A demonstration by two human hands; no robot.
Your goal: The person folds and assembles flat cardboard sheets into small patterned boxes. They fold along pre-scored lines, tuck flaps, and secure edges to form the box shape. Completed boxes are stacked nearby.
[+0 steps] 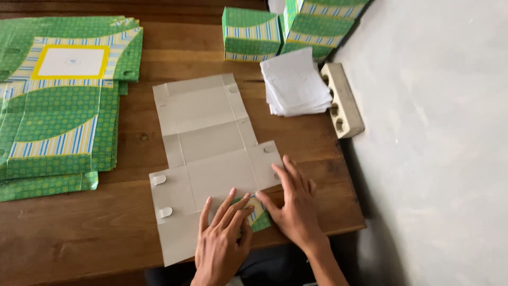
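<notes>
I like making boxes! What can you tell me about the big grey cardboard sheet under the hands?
The cardboard sheet lies flat on the wooden table, plain grey side up. It looks like an unfolded box, with crease lines, side flaps and small cut tabs. Its near edge is folded over, showing a green printed side with stripes. The left hand and right hand both press on that fold.

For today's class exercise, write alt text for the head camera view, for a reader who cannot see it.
Two bare hands, left hand and right hand, press down a green flap at the near edge of a flat grey cardboard blank on a wooden table. Green printed blanks are stacked left; folded green boxes and white paper lie beyond.
</notes>
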